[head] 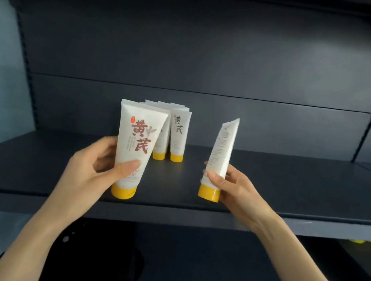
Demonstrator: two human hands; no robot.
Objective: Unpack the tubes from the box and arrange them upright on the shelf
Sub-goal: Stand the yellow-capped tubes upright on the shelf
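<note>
A: As you look down through the head view, your left hand (94,164) has its grip wrapped round the left tube (138,137), label facing you, yellow cap (123,191) down at the front edge of the shelf (295,183).
B: Whether that cap touches the shelf, you cannot tell. Your right hand (233,187) grasps the right tube (222,151) near its cap, tilted slightly, edge-on.
A: Farther back, between your hands, a cluster of tubes (177,136) stands upright mid-shelf.
</note>
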